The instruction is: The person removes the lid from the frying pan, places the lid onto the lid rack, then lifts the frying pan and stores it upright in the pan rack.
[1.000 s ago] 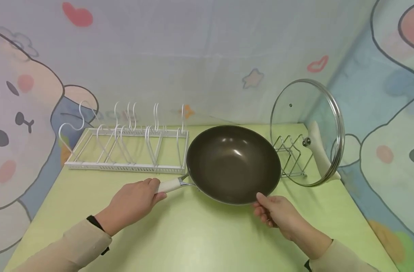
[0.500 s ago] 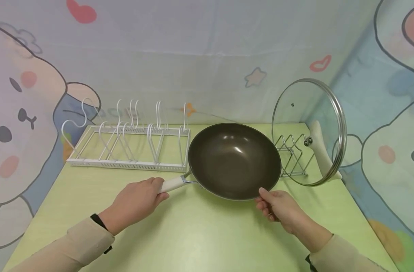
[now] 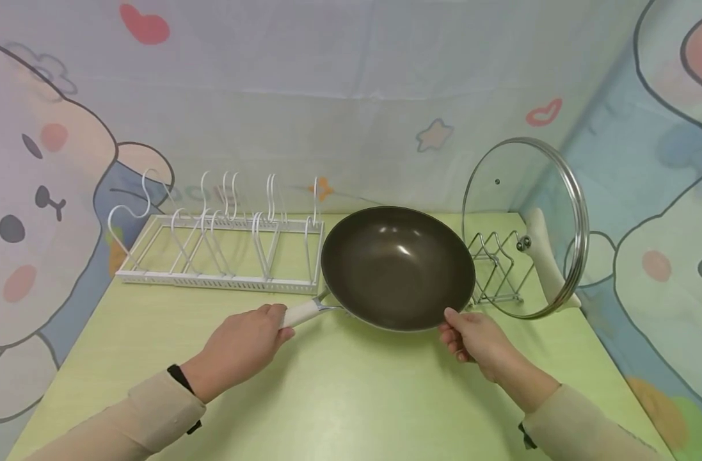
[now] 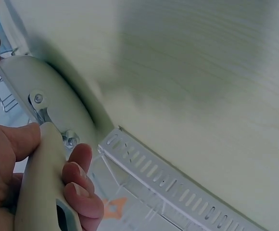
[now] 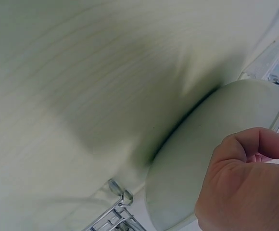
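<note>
A wok (image 3: 398, 269) with a dark brown inside and a pale outside is tilted toward me at mid-table. My left hand (image 3: 241, 346) grips its cream handle (image 3: 301, 313), with the fingers curled round it in the left wrist view. At the near right edge of the wok, my right hand (image 3: 480, 342) pinches the rim between thumb and curled fingers. In the right wrist view the wok's pale underside (image 5: 192, 144) is close over the table, with a dark shadow along it.
A white wire rack (image 3: 218, 282) with upright loops stands at the back left. To the right, a glass lid (image 3: 500, 192) with a steel rim and cream handle (image 3: 545, 256) stands upright in a small chrome rack (image 3: 500, 298). A patterned curtain (image 3: 339, 96) hangs behind the green table (image 3: 351, 410).
Both hands have shifted the wok slightly away from me, its near rim rising in the head view. The left hand has also moved a little right. The racks and lid stay put.
</note>
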{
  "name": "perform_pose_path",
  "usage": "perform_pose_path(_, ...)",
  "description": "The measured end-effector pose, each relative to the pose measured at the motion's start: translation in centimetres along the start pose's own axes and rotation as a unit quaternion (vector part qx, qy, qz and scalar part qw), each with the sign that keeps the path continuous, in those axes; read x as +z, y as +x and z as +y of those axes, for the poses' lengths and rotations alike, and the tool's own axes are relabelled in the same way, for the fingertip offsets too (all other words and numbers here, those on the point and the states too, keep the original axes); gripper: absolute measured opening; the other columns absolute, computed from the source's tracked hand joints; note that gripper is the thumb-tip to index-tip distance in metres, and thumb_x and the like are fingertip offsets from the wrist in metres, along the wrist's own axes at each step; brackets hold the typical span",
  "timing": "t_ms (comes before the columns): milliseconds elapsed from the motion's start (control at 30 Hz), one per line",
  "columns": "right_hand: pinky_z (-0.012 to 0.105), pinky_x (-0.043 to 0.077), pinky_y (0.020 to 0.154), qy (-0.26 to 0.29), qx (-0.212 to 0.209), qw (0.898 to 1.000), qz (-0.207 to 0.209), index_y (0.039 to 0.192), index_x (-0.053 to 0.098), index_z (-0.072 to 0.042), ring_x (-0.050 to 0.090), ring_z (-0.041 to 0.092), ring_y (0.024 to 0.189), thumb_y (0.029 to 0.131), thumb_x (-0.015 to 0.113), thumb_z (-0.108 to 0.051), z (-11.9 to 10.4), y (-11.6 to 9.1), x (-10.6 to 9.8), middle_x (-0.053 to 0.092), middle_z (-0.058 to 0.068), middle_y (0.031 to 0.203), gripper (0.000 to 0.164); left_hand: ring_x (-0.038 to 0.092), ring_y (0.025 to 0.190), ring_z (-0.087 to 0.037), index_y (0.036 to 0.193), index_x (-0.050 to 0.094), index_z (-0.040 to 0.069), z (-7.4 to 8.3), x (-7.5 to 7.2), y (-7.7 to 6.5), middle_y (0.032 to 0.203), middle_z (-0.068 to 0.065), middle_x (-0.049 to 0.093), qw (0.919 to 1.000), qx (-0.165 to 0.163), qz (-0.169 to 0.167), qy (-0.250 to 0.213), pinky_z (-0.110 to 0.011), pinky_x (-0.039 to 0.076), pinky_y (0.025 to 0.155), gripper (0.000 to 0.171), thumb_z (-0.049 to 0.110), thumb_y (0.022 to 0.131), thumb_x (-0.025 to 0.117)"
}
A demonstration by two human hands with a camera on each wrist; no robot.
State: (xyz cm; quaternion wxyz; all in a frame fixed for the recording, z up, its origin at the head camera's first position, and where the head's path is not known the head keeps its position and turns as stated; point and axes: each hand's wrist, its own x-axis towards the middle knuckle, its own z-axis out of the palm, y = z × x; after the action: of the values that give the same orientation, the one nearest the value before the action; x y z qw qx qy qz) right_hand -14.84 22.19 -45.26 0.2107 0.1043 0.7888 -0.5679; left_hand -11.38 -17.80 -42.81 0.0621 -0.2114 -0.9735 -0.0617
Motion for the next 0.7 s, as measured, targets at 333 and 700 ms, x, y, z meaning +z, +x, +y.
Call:
perform_pose_path(333,0.026,0.052,0.061,-0.045,-0.008,0.999,0.018,0.103,0.063,0.000,0.058,0.010,0.068,0.117,0.043,-0.037,-0.8,1.4,-0.7,0.064,-0.003,0.076,0.045,0.048,0.060,-0.012,0.104,0.060,0.004,1.2,-0.4,0.3,0.075,-0.002,0.055,0.9980,-0.018,-0.042,-0.043,-0.031,0.042,0.049,0.025,0.026,0.104,0.072)
perform_pose_path(700,0.028,0.054,0.061,-0.087,-0.022,0.996,0.030,0.099,0.061,-0.003,0.061,0.014,0.071,0.117,0.037,-0.039,-1.4,2.8,-1.5,0.062,-0.003,0.075,0.047,0.050,0.062,-0.016,0.100,0.058,0.005,2.6,-0.3,0.7,0.077,-0.002,0.053,0.9875,-0.060,-0.091,-0.114,-0.032,0.043,0.054,0.026,0.026,0.104,0.072)
